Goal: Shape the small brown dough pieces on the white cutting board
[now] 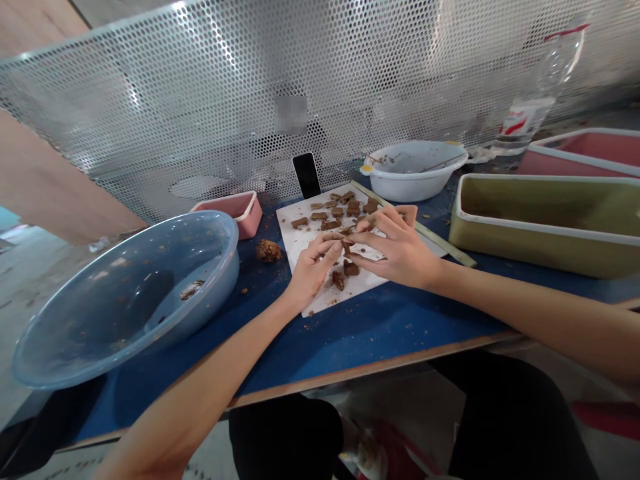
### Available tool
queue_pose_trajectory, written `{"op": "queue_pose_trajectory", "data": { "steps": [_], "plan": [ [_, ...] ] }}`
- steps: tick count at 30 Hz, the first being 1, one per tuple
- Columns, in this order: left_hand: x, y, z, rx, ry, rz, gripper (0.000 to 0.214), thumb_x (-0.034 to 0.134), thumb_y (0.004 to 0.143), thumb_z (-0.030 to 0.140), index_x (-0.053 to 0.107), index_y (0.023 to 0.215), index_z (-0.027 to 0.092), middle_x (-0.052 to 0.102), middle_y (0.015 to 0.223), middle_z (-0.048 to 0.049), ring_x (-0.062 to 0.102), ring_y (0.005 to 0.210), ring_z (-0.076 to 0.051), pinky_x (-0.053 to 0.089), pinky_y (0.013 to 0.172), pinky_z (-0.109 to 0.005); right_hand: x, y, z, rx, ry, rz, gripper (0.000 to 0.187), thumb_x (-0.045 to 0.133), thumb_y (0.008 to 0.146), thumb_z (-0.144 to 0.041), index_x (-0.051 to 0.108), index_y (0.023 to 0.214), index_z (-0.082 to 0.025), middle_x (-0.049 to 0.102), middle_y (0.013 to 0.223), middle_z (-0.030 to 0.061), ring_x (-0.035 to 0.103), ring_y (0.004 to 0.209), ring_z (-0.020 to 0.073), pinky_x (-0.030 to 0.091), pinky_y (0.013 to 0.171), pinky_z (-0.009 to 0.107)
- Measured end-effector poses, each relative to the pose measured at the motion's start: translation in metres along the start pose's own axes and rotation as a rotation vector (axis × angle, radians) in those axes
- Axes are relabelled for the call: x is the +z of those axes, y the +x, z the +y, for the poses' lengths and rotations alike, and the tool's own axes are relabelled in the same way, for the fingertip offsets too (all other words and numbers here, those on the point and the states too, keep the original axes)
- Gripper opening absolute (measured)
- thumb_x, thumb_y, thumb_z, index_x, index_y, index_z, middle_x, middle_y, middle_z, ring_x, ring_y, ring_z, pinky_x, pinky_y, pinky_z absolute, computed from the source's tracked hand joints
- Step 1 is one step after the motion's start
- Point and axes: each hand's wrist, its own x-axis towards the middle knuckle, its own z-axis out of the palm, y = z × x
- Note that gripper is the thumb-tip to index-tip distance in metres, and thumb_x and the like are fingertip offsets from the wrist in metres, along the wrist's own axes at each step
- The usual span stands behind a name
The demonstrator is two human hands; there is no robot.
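A white board (300, 243) lies on the blue table and carries several small brown clay pieces (332, 213) along its far edge. My left hand (313, 267) and my right hand (397, 250) meet over the board's middle. Both pinch a small brown clay piece (347, 248) between their fingertips. Two more brown pieces (345, 273) lie on the board just below the hands. A brown clay lump (269, 250) sits on the table left of the board.
A large blue basin (125, 293) stands at the left. A pink tub (235, 210), a phone (307, 175), a white bowl (415, 170), a green tray (545, 220), a pink tray (590, 150) and a plastic bottle (535, 100) line the perforated metal screen. A ruler (430, 233) lies beside the board.
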Motion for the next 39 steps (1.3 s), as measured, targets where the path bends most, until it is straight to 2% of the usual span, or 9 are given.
{"op": "queue_pose_trajectory", "data": {
  "steps": [6, 12, 17, 20, 22, 26, 33, 36, 39],
  "plan": [
    [-0.001, -0.001, 0.000, -0.062, -0.100, -0.033, 0.047, 0.085, 0.091, 0.071, 0.089, 0.098, 0.025, 0.069, 0.127, -0.0106, 0.073, 0.117, -0.026, 0.067, 0.100, -0.043, 0.005, -0.003, 0.002, -0.042, 0.011, 0.006, 0.035, 0.069, 0.108, -0.046, 0.078, 0.141, -0.038, 0.070, 0.125, 0.0113, 0.060, 0.118, 0.0363, 0.043, 0.110, 0.061],
    [-0.001, -0.001, 0.007, -0.053, -0.047, -0.051, 0.051, 0.080, 0.094, 0.073, 0.088, 0.095, 0.022, 0.064, 0.124, -0.0114, 0.073, 0.105, -0.023, 0.070, 0.083, -0.037, 0.006, -0.005, 0.005, -0.088, 0.020, 0.005, 0.032, 0.067, 0.109, -0.040, 0.079, 0.138, -0.039, 0.071, 0.121, 0.0098, 0.060, 0.116, 0.0337, 0.044, 0.107, 0.057],
    [-0.004, 0.000, 0.004, 0.003, 0.005, -0.073, 0.044, 0.075, 0.101, 0.067, 0.088, 0.100, 0.025, 0.065, 0.125, -0.0103, 0.071, 0.118, -0.025, 0.067, 0.101, -0.041, 0.006, -0.003, 0.003, -0.058, -0.013, 0.008, 0.033, 0.061, 0.113, -0.042, 0.078, 0.141, -0.038, 0.072, 0.120, 0.0102, 0.062, 0.114, 0.0323, 0.043, 0.107, 0.055],
    [-0.006, 0.000, 0.000, 0.040, 0.073, -0.084, 0.041, 0.069, 0.106, 0.064, 0.088, 0.105, 0.028, 0.067, 0.129, -0.0103, 0.068, 0.127, -0.028, 0.061, 0.113, -0.047, 0.005, -0.001, 0.004, -0.051, -0.031, -0.037, 0.038, 0.061, 0.113, -0.043, 0.074, 0.148, -0.039, 0.072, 0.125, 0.0107, 0.062, 0.116, 0.0331, 0.041, 0.109, 0.055],
    [-0.007, 0.000, -0.001, 0.063, 0.130, -0.084, 0.042, 0.066, 0.108, 0.064, 0.088, 0.107, 0.028, 0.069, 0.129, -0.0101, 0.067, 0.129, -0.029, 0.057, 0.117, -0.050, 0.003, 0.000, 0.005, -0.074, -0.033, -0.062, 0.036, 0.060, 0.113, -0.040, 0.076, 0.145, -0.038, 0.072, 0.125, 0.0109, 0.062, 0.118, 0.0333, 0.041, 0.108, 0.054],
    [-0.009, 0.000, -0.002, 0.079, 0.162, -0.090, 0.041, 0.065, 0.108, 0.064, 0.088, 0.107, 0.029, 0.069, 0.126, -0.0096, 0.067, 0.125, -0.028, 0.053, 0.119, -0.050, 0.001, 0.001, 0.007, -0.121, -0.016, -0.052, 0.031, 0.058, 0.115, -0.041, 0.081, 0.135, -0.034, 0.073, 0.120, 0.0108, 0.063, 0.114, 0.0306, 0.041, 0.107, 0.052],
    [-0.007, 0.000, 0.000, 0.086, 0.205, -0.058, 0.040, 0.058, 0.114, 0.055, 0.087, 0.106, 0.028, 0.073, 0.133, -0.0094, 0.066, 0.133, -0.029, 0.049, 0.124, -0.051, 0.001, 0.003, 0.011, -0.065, 0.044, -0.079, 0.031, 0.057, 0.115, -0.042, 0.077, 0.137, -0.033, 0.072, 0.121, 0.0109, 0.065, 0.117, 0.0314, 0.039, 0.107, 0.052],
    [-0.007, 0.000, -0.002, 0.084, 0.205, 0.008, 0.033, 0.059, 0.113, 0.047, 0.086, 0.111, 0.027, 0.074, 0.130, -0.0089, 0.067, 0.131, -0.028, 0.050, 0.121, -0.050, 0.004, 0.003, 0.012, -0.034, 0.079, -0.066, 0.028, 0.059, 0.114, -0.044, 0.077, 0.128, -0.030, 0.071, 0.121, 0.0114, 0.065, 0.118, 0.0323, 0.038, 0.108, 0.053],
    [-0.010, 0.002, -0.003, 0.079, 0.185, 0.024, 0.026, 0.066, 0.109, 0.043, 0.085, 0.107, 0.026, 0.075, 0.122, -0.0085, 0.070, 0.123, -0.028, 0.054, 0.114, -0.047, 0.008, 0.002, 0.011, 0.002, 0.110, -0.056, 0.024, 0.059, 0.113, -0.045, 0.076, 0.121, -0.030, 0.070, 0.121, 0.0102, 0.064, 0.121, 0.0327, 0.039, 0.110, 0.053]
  ]
}}
